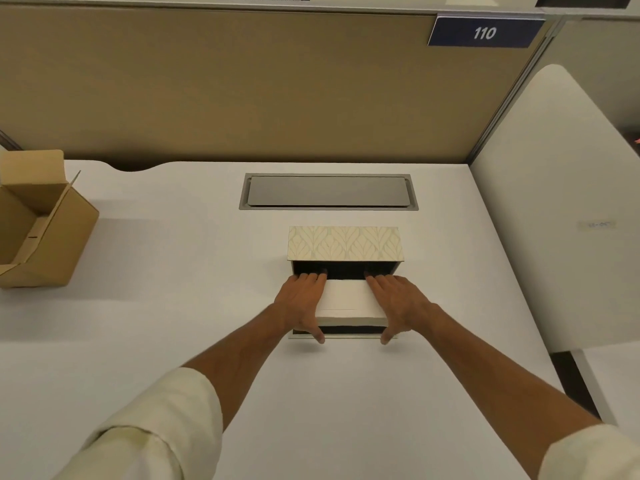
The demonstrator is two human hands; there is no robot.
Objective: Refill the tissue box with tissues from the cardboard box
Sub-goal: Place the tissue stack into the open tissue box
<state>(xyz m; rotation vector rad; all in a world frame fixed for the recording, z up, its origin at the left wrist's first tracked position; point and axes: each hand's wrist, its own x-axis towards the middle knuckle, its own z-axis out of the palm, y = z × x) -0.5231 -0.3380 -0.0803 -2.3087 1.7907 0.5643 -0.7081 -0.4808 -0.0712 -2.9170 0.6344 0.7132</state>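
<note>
The tissue box [345,243] stands open in the middle of the desk, its leaf-patterned lid tilted up at the back and its inside dark. A white stack of tissues [348,303] lies in the opening. My left hand [300,303] grips the stack's left end and my right hand [397,303] grips its right end, fingers reaching into the box and thumbs at the near rim. The brown cardboard box [52,233] sits open at the far left of the desk, apart from both hands.
A grey cable hatch [327,191] is set flush in the white desk [173,323] behind the tissue box. A tan partition wall [242,91] with a blue "110" sign [485,32] stands at the back. A white side panel [554,202] borders the right.
</note>
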